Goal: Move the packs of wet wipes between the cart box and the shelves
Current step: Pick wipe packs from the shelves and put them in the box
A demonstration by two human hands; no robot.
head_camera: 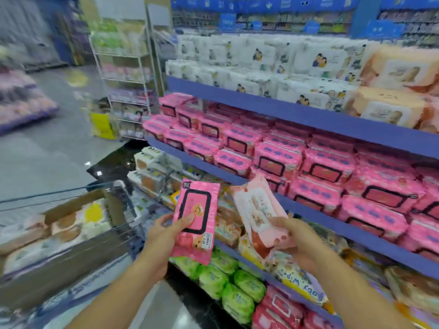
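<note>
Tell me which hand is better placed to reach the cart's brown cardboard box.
Left, probably. The left hand, gripping a bright pink plastic wipes pack, is beside the brown cardboard box; the right hand sits toward the blue shelves.

Grey polished floor [47,150], yellow round mark [76,78] far back. White wire rack [123,91] beside shelf end. Blue-edged shelves [285,110] along right. Blue signs [261,2] across top. Low purple display [21,103] at left edge. Black glossy strip [114,162] at shelf foot.
</note>
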